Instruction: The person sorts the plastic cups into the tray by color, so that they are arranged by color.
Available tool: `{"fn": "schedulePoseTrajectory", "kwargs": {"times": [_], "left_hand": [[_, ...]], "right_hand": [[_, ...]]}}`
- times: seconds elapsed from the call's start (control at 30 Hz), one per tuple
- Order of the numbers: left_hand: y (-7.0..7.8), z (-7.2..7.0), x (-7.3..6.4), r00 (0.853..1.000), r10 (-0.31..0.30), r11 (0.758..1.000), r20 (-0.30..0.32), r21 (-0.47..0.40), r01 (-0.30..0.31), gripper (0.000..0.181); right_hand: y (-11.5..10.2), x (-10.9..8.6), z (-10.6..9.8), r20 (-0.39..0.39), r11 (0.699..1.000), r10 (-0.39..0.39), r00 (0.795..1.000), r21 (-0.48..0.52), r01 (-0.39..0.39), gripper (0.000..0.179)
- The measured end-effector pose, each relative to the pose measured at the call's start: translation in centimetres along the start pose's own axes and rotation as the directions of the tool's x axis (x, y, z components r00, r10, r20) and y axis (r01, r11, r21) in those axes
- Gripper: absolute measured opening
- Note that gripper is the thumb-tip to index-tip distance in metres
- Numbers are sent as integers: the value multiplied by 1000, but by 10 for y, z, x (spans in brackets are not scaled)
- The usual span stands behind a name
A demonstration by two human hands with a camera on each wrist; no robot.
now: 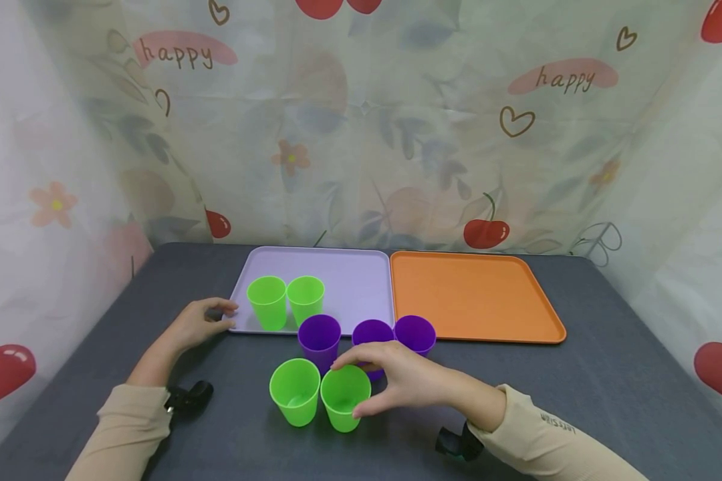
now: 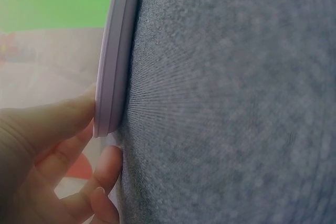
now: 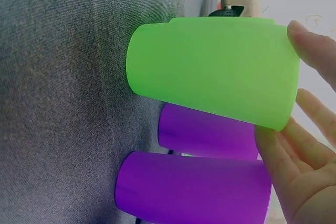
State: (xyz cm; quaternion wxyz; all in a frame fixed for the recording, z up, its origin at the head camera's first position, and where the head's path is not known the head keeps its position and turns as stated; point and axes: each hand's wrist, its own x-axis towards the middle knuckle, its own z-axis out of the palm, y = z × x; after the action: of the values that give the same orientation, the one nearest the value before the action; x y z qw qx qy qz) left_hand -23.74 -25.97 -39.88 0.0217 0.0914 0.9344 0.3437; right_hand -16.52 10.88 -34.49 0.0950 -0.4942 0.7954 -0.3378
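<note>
My right hand (image 1: 397, 381) spans the rim of a green cup (image 1: 343, 407), thumb on its near side and fingers at the far side. In the right wrist view the thumb and fingertips lie right at the rim of this green cup (image 3: 210, 69). A second green cup (image 1: 295, 394) stands close at its left. Behind are three purple cups, one left (image 1: 319, 337), one middle (image 1: 370, 331), partly hidden by my hand, and one right (image 1: 415, 334). My left hand (image 1: 195, 324) touches the near left corner of the lavender tray (image 1: 355, 287), its thumb against the rim (image 2: 107, 77).
Two green cups, one left (image 1: 267, 304) and one right (image 1: 305, 300), stand on the lavender tray. An orange tray (image 1: 469, 294) adjoins it on the right. Both lie on a dark grey cloth-covered table (image 1: 228, 427), with a printed curtain (image 1: 361, 133) around it.
</note>
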Motion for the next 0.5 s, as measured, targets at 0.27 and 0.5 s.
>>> {"fn": "schedulePoseTrajectory", "kwargs": {"times": [0.27,0.5], "left_hand": [[-3,1,1,1000,0,1000,-8,-3,0,33],[-2,0,1,1000,-1,1000,-5,-5,1,33]], "right_hand": [[-1,0,-1,-17,999,23,1000,30,-22,54],[-8,-1,-11,-45,996,55,997,69,-51,57]]}}
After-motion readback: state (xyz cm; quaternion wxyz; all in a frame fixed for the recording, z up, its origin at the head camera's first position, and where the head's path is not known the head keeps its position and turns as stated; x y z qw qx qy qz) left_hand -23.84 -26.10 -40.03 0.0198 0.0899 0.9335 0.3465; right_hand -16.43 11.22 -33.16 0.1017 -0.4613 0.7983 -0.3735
